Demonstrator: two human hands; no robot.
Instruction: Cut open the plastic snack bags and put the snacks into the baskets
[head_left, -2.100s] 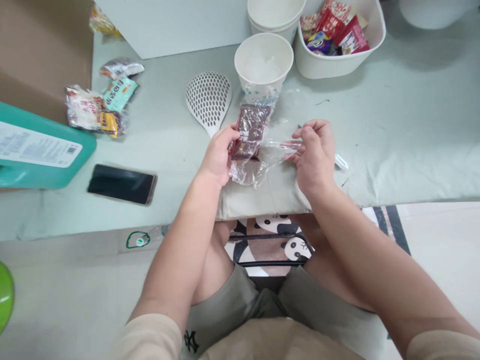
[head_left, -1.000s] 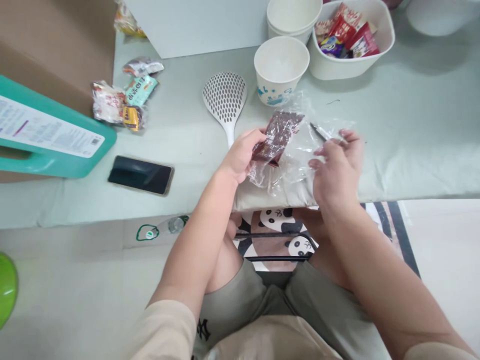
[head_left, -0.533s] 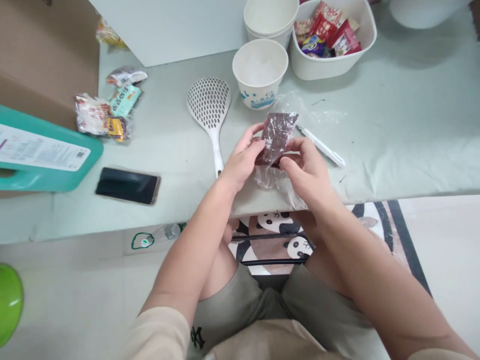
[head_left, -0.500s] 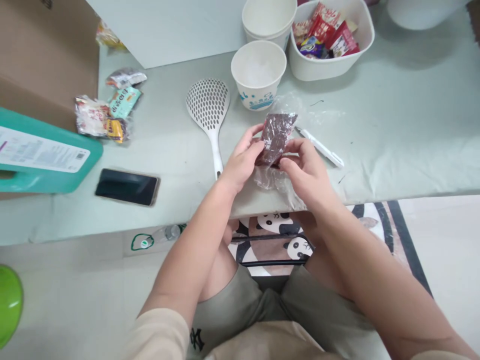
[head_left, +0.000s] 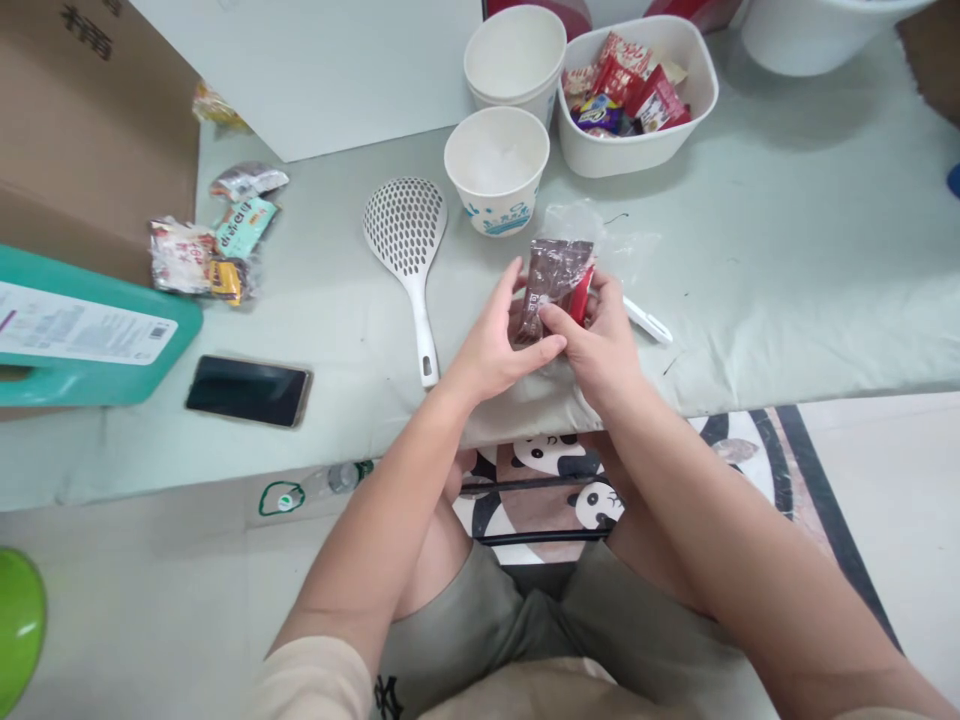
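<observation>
Above the table's front edge, both hands hold a dark brown snack packet [head_left: 551, 270] with white print and a red part showing at its right side. My left hand [head_left: 495, 340] is closed around its left edge, thumb stretched across the bottom. My right hand [head_left: 604, 345] grips its lower right, with the thumb pressed on the front. Crumpled clear plastic [head_left: 574, 220] shows behind the packet. A slim white tool [head_left: 649, 322], perhaps a cutter, lies partly hidden behind my right hand. The white slotted skimmer [head_left: 421, 310] rests left of my hands.
Paper cups [head_left: 496, 175] stand behind the hands, beside a white bin [head_left: 637, 155] of wrapped snacks. At left are a phone [head_left: 249, 390], several loose snack packets [head_left: 184, 255], a teal jug [head_left: 161, 370] and a cardboard box [head_left: 97, 130]. A white panel [head_left: 322, 70] stands at the back.
The packet has turned in my hands, so its print and red part now show. My right thumb has moved onto its front. The whole view has shifted slightly.
</observation>
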